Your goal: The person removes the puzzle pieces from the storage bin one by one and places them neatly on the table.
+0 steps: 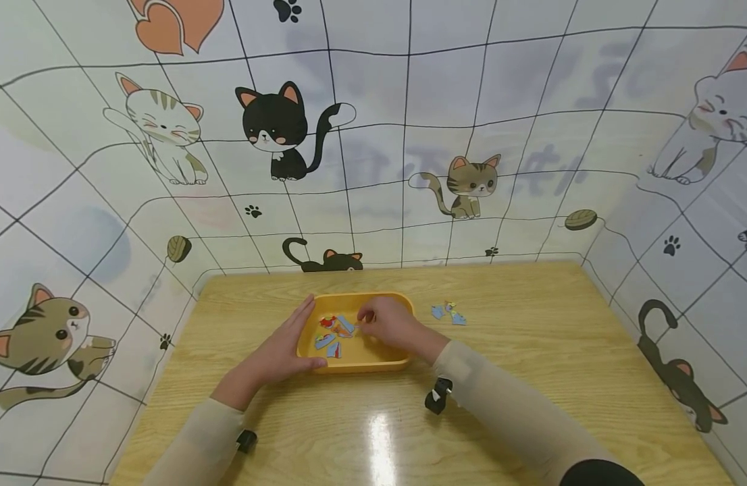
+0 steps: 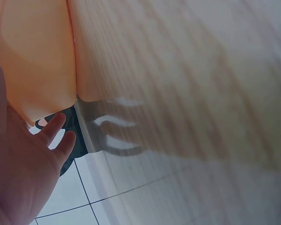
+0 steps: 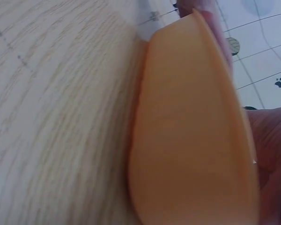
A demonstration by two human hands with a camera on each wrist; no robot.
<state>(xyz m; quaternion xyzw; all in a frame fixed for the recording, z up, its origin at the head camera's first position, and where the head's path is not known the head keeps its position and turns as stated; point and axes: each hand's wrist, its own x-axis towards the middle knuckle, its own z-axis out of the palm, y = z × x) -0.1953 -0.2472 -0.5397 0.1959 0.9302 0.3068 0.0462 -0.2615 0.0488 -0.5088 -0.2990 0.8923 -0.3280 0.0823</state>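
Observation:
A yellow tray (image 1: 361,368) holds several flat, cut-out puzzle pieces (image 1: 333,351) in light blue, red and orange, gathered in its left half. My left hand (image 1: 282,347) rests along the tray's left side, thumb at the near edge and fingers stretched towards the far corner. In the left wrist view, two fingers (image 2: 64,146) extend past the tray's wall (image 2: 37,56). My right hand (image 1: 390,325) reaches inside the tray, its fingers bent and pinching at what looks like a small puzzle piece, mostly hidden. The right wrist view shows the tray's outer wall (image 3: 187,126) blocking the fingertips.
A few more puzzle pieces (image 1: 458,318) lie on the wooden table (image 1: 507,378), right of the tray. Behind and at both sides stands a white cloth (image 1: 373,155) with a grid and cartoon cats.

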